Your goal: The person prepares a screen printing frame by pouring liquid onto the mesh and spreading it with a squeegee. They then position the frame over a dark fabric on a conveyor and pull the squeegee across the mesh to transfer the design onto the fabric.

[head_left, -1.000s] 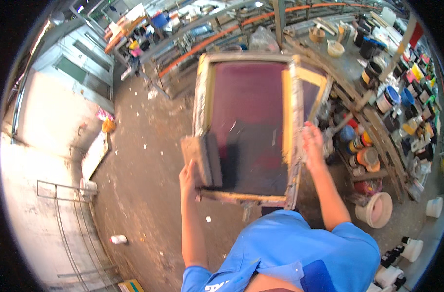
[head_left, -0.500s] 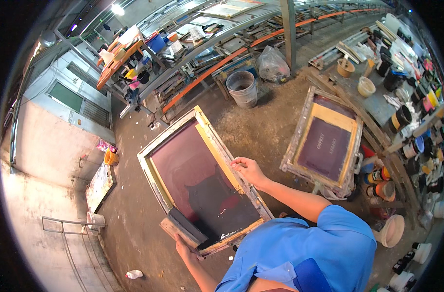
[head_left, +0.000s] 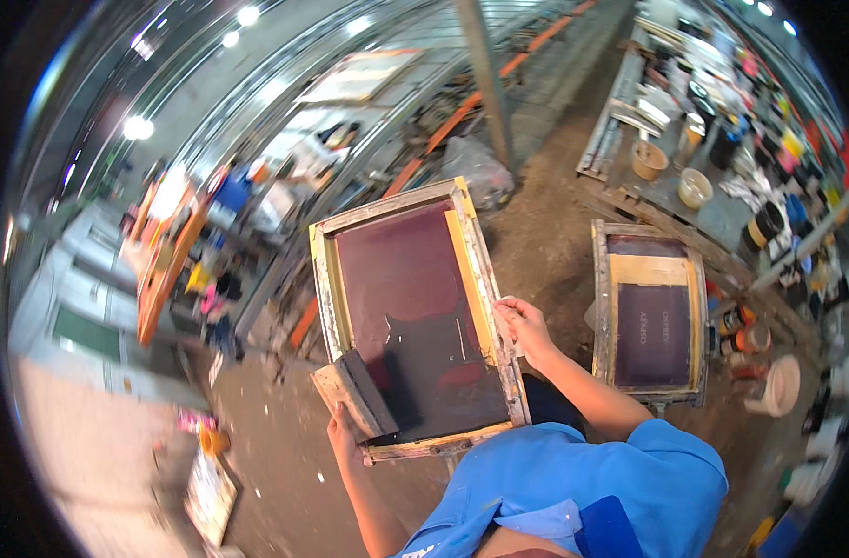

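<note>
I carry a screen-printing frame (head_left: 397,260) with reddish-purple mesh, dark ink across its lower part and yellow tape inside its rim. A wooden squeegee (head_left: 345,398) with a dark blade rests at its lower left. My left hand (head_left: 344,437) grips the squeegee and that corner of the frame, fingers partly hidden. My right hand (head_left: 527,330) is closed on the frame's right rail. To the right stands a second, smaller frame (head_left: 652,335) with purple mesh, pale lettering and a tape band.
Long metal racks with orange rails run behind, beside a grey post (head_left: 485,84), a bagged bundle (head_left: 480,177) and an orange bench (head_left: 164,270). Tubs and cans crowd a low worktable (head_left: 703,214) and wooden shelf at right. A pale wall (head_left: 90,428) stands at left.
The view has swung round. The held frame dipped to the left, then came back more upright and central. The second frame, earlier behind it, now shows fully to its right.
</note>
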